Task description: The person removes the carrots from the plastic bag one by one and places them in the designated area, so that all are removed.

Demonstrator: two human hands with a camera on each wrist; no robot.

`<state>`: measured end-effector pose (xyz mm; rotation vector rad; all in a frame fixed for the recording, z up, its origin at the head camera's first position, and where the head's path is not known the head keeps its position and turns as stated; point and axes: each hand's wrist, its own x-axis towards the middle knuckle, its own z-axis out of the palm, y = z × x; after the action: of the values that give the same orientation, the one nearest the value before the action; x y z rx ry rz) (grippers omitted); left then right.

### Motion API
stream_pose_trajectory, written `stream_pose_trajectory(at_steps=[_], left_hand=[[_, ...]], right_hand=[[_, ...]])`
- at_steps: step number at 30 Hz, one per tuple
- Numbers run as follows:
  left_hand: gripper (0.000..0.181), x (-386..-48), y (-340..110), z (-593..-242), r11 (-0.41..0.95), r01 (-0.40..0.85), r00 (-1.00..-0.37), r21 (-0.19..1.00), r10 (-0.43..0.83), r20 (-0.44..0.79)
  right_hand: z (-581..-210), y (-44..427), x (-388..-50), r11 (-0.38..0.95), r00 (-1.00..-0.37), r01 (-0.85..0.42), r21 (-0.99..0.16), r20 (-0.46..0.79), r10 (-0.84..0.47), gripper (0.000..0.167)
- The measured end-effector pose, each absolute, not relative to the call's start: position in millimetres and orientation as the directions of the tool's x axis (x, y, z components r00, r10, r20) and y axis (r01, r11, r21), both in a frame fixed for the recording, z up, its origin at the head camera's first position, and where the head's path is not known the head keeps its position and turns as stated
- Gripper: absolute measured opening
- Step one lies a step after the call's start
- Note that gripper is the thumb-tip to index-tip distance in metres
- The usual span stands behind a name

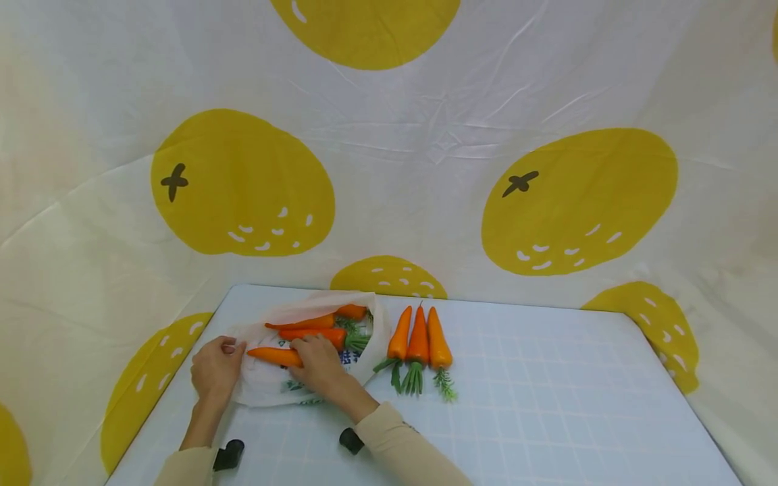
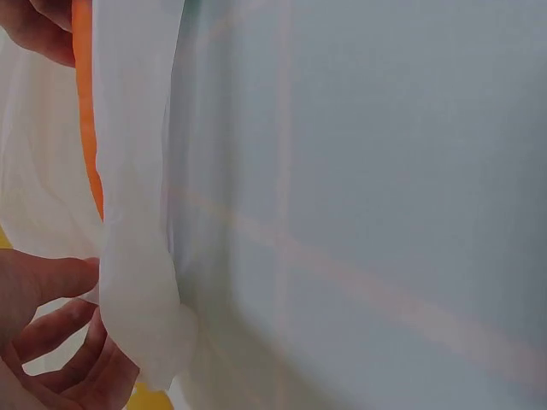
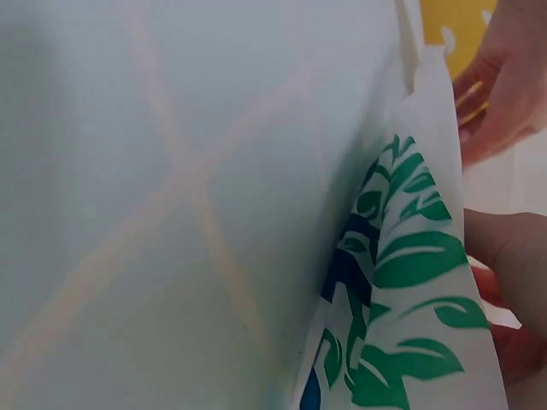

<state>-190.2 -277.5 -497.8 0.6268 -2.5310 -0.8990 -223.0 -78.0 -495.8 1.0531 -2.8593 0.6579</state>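
Observation:
A white plastic bag (image 1: 267, 391) with green and blue print lies on the left of the table, several carrots on or in it. My left hand (image 1: 217, 368) pinches the bag's left edge; in the left wrist view, thumb and fingers of that hand (image 2: 64, 333) meet at the white plastic (image 2: 137, 256). My right hand (image 1: 317, 364) grips the thick end of the nearest carrot (image 1: 272, 356), its tip pointing left. Just behind lie two more carrots (image 1: 310, 334). In the right wrist view the printed bag side (image 3: 410, 282) hides part of my right hand (image 3: 513, 273).
Three carrots with green tops (image 1: 418, 344) lie side by side right of the bag. Two small black objects (image 1: 229, 455) are by my wrists, near the front of the pale checked table (image 1: 547, 391). A cloth with yellow fruit shapes (image 1: 401, 162) hangs behind.

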Motion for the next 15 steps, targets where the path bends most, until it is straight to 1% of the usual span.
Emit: stream_pose_trajectory(at_steps=[5,10,12,15], left_hand=[[0.026,-191.1,-281.4,-497.4,0.683,-0.286,-0.830,0.672,-0.527,0.183],[0.029,-192.1,-285.3,-497.7,0.657,-0.298,-0.839,0.693,-0.526,0.138],[0.031,-193.1,-286.8,-497.7,0.646,-0.310,-0.844,0.698,-0.525,0.112],[0.034,-194.2,-288.7,-496.9,0.630,-0.329,-0.847,0.704,-0.527,0.076]], right_hand=[[-489.4,-71.5,-219.7,0.693,-0.758,-0.649,-0.314,0.187,-0.625,0.033],[-486.0,-64.6,-218.0,0.713,-0.753,-0.657,-0.244,0.183,-0.632,0.021],[-485.6,-61.7,-218.3,0.719,-0.758,-0.651,-0.244,0.175,-0.628,0.016],[-484.5,-56.8,-219.1,0.716,-0.767,-0.639,-0.282,0.153,-0.623,0.012]])
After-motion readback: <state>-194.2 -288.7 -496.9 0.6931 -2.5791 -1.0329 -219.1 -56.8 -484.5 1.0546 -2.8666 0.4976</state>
